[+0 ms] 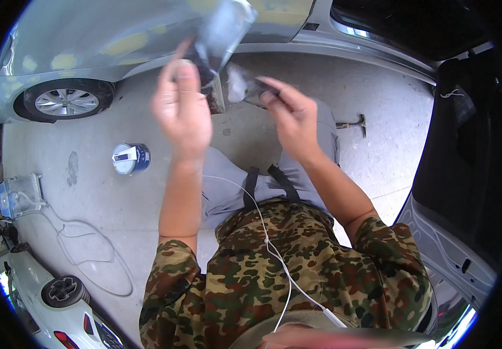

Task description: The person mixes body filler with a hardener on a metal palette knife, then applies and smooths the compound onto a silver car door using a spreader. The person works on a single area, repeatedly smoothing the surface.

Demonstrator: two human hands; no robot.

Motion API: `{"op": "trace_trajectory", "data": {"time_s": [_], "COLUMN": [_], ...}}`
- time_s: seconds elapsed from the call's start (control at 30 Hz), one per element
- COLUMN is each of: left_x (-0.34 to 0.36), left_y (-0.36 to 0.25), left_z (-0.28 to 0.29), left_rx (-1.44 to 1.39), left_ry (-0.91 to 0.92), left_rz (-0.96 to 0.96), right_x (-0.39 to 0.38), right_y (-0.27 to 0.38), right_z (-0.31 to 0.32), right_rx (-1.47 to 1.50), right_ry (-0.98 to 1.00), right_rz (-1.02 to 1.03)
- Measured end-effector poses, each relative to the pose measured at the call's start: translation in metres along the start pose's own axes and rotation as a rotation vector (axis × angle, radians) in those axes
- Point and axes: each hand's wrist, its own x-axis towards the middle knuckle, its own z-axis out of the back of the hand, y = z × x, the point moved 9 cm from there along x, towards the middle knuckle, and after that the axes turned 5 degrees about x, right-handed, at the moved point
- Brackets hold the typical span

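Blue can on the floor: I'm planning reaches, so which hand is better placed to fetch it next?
Probably the left hand: the blue can stands on that side, and the right hand is farther across. Both hold things, so the left needs freeing.

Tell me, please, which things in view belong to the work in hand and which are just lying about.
Part of the work:
blurred silvery piece, left grip
dark piece with whitish stuff, right grip
yellow-patched car panel, probably
blue tin, perhaps

Apparently just lying about:
hammer on the floor
clear container, far left
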Motion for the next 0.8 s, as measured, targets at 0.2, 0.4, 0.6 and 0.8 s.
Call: {"op": "trace_trajectory", "data": {"time_s": [0.2, 0.4, 0.6, 0.8], "left_x": [-0.022, -0.068, -0.059, -0.052], "left_y": [0.054, 0.097, 0.098, 0.097], "left_z": [0.022, 0.003, 0.024, 0.030], "left_rx": [-0.504, -0.558, -0.530, -0.400], "left_ry": [-0.064, -0.001, -0.094, -0.151], "left_rz": [0.413, 0.564, 0.506, 0.383], "right_x": [0.040, 0.036, 0.027, 0.018], "right_y": [0.028, 0.029, 0.004, -0.040], "right_z": [0.049, 0.027, 0.025, 0.047], "right_rx": [0.883, 0.552, -0.100, 0.803], "right_ry": [-0.232, -0.117, 0.097, -0.145], "right_rz": [0.059, -0.027, 0.049, -0.234]}}
